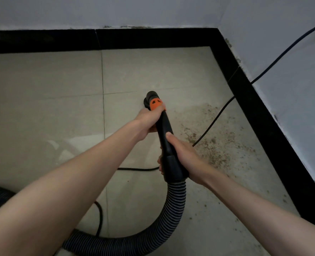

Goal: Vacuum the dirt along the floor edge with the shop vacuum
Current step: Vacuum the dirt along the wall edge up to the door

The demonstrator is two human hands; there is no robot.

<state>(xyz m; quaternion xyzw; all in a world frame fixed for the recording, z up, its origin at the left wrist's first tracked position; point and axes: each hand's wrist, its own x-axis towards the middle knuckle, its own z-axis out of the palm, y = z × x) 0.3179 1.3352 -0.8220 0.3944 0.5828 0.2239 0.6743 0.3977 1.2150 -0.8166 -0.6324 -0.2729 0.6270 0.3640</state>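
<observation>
I hold the black vacuum handle [165, 126] with both hands. My left hand [148, 122] grips it near the orange collar [155, 104], just behind the black nozzle tip [149, 97]. My right hand [182, 154] grips the lower end, where the ribbed grey-black hose [173, 209] joins it. The nozzle points down at the beige tiled floor [60, 89], left of a patch of brown dirt [214, 141] that spreads along the black skirting [260, 108] on the right.
A black power cord [217, 115] runs from the right wall across the dirt and under my hands. The hose loops back to the lower left. Black skirting [97, 39] also lines the far wall, meeting the right one in a corner.
</observation>
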